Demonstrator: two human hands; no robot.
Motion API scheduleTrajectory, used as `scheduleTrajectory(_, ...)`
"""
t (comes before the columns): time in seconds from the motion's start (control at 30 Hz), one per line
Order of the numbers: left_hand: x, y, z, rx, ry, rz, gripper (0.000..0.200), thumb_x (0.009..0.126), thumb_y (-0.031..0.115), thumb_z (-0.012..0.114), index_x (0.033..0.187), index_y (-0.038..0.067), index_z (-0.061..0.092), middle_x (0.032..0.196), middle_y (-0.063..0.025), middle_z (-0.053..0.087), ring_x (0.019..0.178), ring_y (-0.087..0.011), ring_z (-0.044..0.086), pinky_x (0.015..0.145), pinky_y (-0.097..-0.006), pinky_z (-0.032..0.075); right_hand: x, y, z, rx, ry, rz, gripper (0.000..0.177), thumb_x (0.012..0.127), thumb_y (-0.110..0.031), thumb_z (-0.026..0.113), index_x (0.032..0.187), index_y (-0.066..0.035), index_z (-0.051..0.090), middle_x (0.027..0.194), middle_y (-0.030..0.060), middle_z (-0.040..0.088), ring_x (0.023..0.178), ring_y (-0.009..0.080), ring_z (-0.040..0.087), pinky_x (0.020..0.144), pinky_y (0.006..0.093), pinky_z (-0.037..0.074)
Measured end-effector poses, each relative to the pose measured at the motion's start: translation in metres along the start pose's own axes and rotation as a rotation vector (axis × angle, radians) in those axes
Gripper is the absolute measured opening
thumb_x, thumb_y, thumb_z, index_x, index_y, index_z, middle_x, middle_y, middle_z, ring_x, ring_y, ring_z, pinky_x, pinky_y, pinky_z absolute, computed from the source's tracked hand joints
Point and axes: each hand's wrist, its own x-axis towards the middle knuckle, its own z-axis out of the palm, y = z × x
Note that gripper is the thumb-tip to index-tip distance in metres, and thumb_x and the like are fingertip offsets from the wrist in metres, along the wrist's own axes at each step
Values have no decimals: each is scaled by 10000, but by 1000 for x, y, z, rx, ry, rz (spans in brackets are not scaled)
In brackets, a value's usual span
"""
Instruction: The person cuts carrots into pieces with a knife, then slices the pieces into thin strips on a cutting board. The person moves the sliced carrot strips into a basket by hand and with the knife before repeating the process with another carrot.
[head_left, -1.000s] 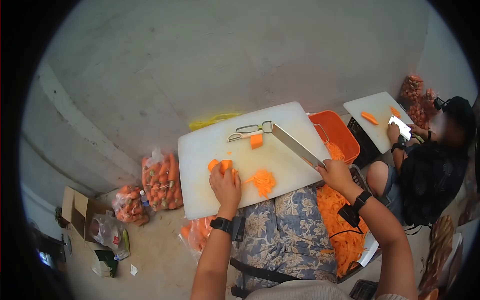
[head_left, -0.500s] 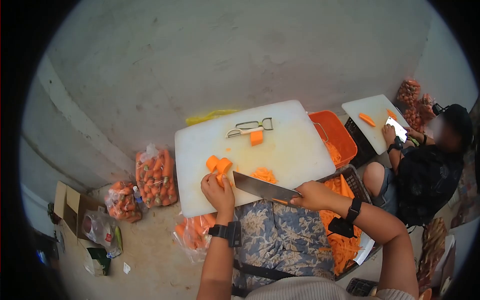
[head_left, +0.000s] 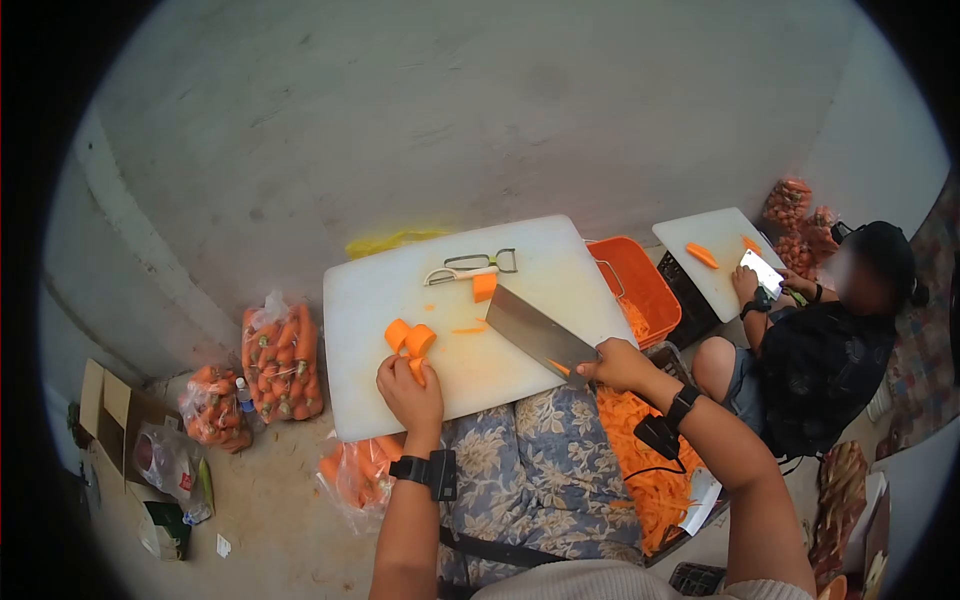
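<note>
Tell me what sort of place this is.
Probably an informal bulk vegetable-prep spot: bags of carrots on a concrete floor, a heap of carrot shreds, and a co-worker also cutting at a white board.

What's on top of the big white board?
On the board lie carrot chunks, a peeler and another carrot piece. The left hand holds the chunks; the knife in the right hand hides the board beneath it.

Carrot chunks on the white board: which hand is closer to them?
Left. The left hand holds the carrot chunks at their near edge; the right hand grips the cleaver off to their right.
</note>
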Motion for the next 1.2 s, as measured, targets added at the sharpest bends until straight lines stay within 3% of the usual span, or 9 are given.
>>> scheduleTrajectory(0.2, 0, 2, -1, 23, 2, 0, 266, 824, 133, 645, 1017, -43, 595, 1158, -192, 524, 1100, -374, 489, 958, -454, 412, -1, 19, -17, 244, 202, 26, 378, 857, -269, 719, 970, 84, 648, 614, 136, 614, 420, 201, 571, 414, 319, 432)
scheduleTrajectory(0.33, 1, 1, -1, 15, 11, 24, 254, 822, 133, 647, 996, -44, 589, 1127, -195, 532, 1080, -377, 491, 942, -458, 415, 19, 54, -37, 57, 210, 99, 363, 854, -261, 716, 948, 85, 660, 628, 145, 626, 441, 195, 595, 422, 330, 449)
scheduleTrajectory(0.43, 0, 1, 0, 6, 22, 33, 253, 822, 131, 645, 993, -46, 587, 1113, -196, 535, 1070, -379, 492, 937, -459, 416, 25, 79, -46, 16, 299, 192, 371, 850, -272, 707, 965, 79, 668, 680, 186, 654, 534, 252, 659, 516, 373, 508)
scheduleTrajectory(0.53, 0, 0, 1, 7, 28, 41, 260, 820, 132, 645, 998, -48, 585, 1109, -195, 536, 1068, -380, 491, 936, -460, 416, 29, 93, -52, -253, 540, 43, 383, 849, -293, 691, 977, 67, 672, 783, 229, 681, 701, 326, 698, 659, 411, 538)
scheduleTrajectory(0.6, -1, -1, 1, 12, 24, 44, 265, 819, 134, 645, 1000, -49, 584, 1111, -195, 535, 1069, -380, 491, 937, -460, 415, 21, 87, -61, -206, 492, 259, 406, 830, -337, 690, 958, 49, 701, 931, 262, 683, 890, 397, 675, 771, 448, 534)
scheduleTrajectory(0.73, -1, 0, 2, 1, 31, 44, 272, 815, 135, 645, 1005, -50, 582, 1115, -197, 532, 1072, -382, 490, 936, -462, 415, 15, 84, -68, -240, 546, 337, 388, 835, -333, 686, 959, 34, 707, 925, 259, 684, 888, 398, 676, 774, 447, 535)
scheduleTrajectory(1.03, -1, 0, 0, 9, 4, 64, 273, 811, 133, 639, 1005, -49, 574, 1113, -199, 530, 1065, -384, 492, 930, -469, 418, 22, 53, -44, -242, 636, -50, 393, 860, -322, 679, 893, 70, 682, 750, 234, 672, 744, 351, 694, 671, 426, 539)
scheduleTrajectory(1.1, 0, 1, 0, 16, -2, 56, 274, 811, 134, 638, 1005, -48, 574, 1116, -199, 530, 1066, -385, 492, 930, -470, 417, 6, 6, -43, 36, 340, 49, 393, 872, -326, 659, 842, 66, 674, 743, 222, 662, 692, 338, 679, 650, 440, 525)
scheduleTrajectory(1.2, -2, 2, -2, 27, -5, 44, 275, 813, 132, 636, 1011, -48, 575, 1119, -200, 531, 1069, -386, 492, 932, -469, 417, 28, 9, -21, -89, 305, -59, 405, 879, -332, 657, 839, 71, 663, 650, 196, 632, 547, 272, 647, 569, 393, 520)
